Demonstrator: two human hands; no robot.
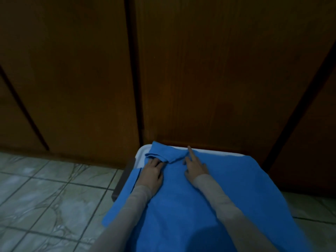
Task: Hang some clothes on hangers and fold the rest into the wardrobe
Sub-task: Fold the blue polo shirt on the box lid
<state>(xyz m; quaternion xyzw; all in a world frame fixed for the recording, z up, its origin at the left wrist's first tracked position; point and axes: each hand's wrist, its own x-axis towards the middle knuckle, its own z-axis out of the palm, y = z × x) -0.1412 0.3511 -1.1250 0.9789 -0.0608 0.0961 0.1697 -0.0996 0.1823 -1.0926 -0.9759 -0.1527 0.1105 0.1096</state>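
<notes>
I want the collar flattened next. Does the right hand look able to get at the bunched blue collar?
Probably yes. The right hand lies open on the blue shirt beside the collar, its forefinger already at the collar's right edge; only the left hand sits near its left end.

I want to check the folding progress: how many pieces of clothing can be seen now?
1: a blue garment spread on the white surface before the wardrobe doors, under both hands. Others may lie hidden beneath it.
</notes>
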